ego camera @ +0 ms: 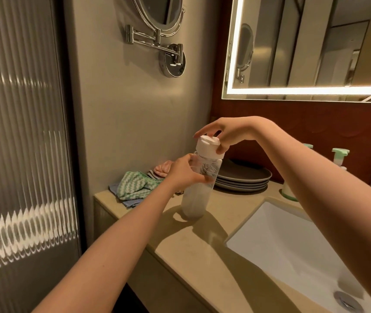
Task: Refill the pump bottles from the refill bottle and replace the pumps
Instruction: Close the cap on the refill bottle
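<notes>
A tall clear refill bottle point(197, 195) with whitish liquid in its lower half stands on the beige counter point(202, 240), left of the sink. My left hand point(183, 171) grips its upper body. My right hand point(221, 132) comes from above, its fingers curled round the bottle's white cap point(208, 147). Behind my right forearm stand two pump bottles: one with a mint-green pump point(339, 155) at the back right, and a second point(289, 192) mostly hidden by the arm.
A white basin point(292, 245) with a metal drain is sunk into the counter at the right. A stack of dark plates point(245, 177) and folded cloths point(134, 185) lie at the back. A ribbed glass panel fills the left; a lit mirror hangs above.
</notes>
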{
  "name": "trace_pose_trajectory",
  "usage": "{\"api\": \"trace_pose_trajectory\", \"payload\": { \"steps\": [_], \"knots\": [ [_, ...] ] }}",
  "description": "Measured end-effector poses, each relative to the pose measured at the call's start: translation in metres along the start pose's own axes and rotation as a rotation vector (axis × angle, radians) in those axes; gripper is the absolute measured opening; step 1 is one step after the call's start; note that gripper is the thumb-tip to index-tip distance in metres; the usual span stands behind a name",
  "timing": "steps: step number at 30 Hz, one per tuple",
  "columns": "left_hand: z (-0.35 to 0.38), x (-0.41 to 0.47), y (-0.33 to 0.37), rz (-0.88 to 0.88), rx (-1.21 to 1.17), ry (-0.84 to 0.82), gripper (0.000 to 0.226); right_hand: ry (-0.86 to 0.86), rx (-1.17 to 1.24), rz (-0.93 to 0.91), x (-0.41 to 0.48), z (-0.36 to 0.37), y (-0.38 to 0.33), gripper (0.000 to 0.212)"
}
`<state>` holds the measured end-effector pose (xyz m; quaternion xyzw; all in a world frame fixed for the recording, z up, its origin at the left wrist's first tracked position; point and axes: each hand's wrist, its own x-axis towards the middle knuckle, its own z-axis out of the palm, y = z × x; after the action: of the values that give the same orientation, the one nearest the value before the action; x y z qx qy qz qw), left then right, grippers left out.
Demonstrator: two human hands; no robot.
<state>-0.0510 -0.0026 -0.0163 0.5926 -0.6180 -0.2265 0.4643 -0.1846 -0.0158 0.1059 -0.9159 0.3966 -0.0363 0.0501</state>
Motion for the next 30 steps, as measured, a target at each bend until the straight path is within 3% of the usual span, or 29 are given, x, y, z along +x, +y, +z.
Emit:
{"api": "trace_pose_trajectory", "payload": {
  "steps": [6, 11, 13, 15, 18, 21, 24, 28, 30],
  "knots": [
    [-0.008, 0.007, -0.002, -0.077, -0.004, -0.035, 0.077, -0.016, -0.145, -0.026, 0.013, 0.000, -0.018, 0.066],
    [-0.007, 0.013, 0.001, -0.104, 0.006, -0.065, 0.057, 0.006, -0.129, 0.144, 0.021, 0.001, -0.028, 0.046],
    [-0.005, 0.016, 0.000, -0.129, -0.018, -0.065, 0.054, 0.112, -0.302, 0.286, 0.023, 0.010, -0.032, 0.057],
    [-0.003, 0.017, 0.002, -0.138, 0.008, -0.047, 0.058, 0.122, -0.407, 0.370, 0.029, 0.022, -0.032, 0.081],
    [-0.003, 0.018, 0.004, -0.142, 0.167, 0.018, 0.065, -0.076, -0.086, 0.378, 0.036, 0.022, -0.030, 0.086],
    [-0.007, 0.019, 0.001, -0.109, 0.149, -0.030, 0.048, -0.064, 0.064, 0.179, 0.039, 0.010, -0.025, 0.074],
    [-0.009, 0.017, -0.001, -0.138, 0.026, -0.036, 0.053, 0.070, -0.040, 0.170, 0.042, 0.011, -0.023, 0.054],
    [-0.007, 0.019, -0.001, -0.172, 0.029, -0.030, 0.067, 0.067, -0.201, 0.330, 0.046, 0.016, -0.025, 0.086],
    [-0.008, 0.020, -0.001, -0.152, 0.055, -0.029, 0.064, -0.008, -0.119, 0.296, 0.051, 0.015, -0.025, 0.081]
  ]
}}
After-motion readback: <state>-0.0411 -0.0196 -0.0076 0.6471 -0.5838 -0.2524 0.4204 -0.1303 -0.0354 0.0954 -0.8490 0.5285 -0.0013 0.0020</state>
